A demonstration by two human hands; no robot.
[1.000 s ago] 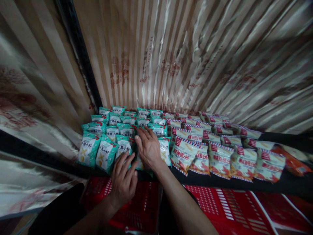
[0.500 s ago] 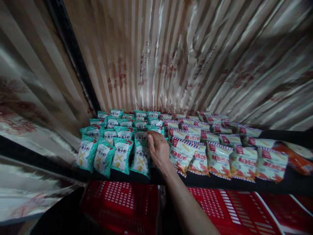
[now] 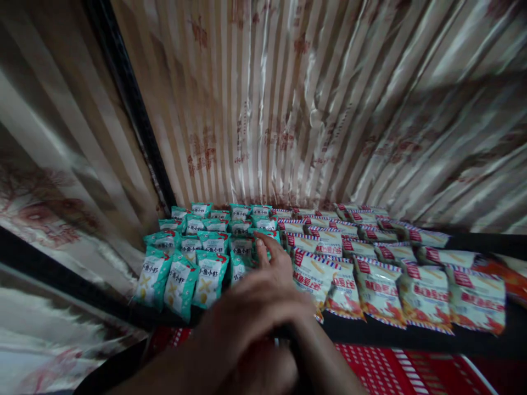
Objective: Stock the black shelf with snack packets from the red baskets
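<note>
Teal snack bags (image 3: 208,277) with white fronts stand in several rows on the left of a dark shelf. My right hand (image 3: 276,263) reaches in at the right edge of these rows. Its fingers are stretched out with thumb and forefinger apart, against a teal bag (image 3: 265,236); whether they press on it is hard to see. My left hand (image 3: 259,307) crosses in front of the right wrist, smeared by motion, its fingers not readable. It hides the lower part of a teal bag (image 3: 239,267). White-and-orange snack bags (image 3: 379,288) with striped top edges stand just right of my right hand.
Red perforated baskets (image 3: 370,362) sit below the front edge of the dark shelf (image 3: 411,340). Orange packaging (image 3: 508,280) lies at the far right. Striped, shiny curtain cloth (image 3: 255,109) hangs behind, and a dark upright post (image 3: 132,104) rises at left.
My left hand has come into view from below and now overlaps my right forearm. My right hand stays by the teal bags. The view has tilted slightly upward.
</note>
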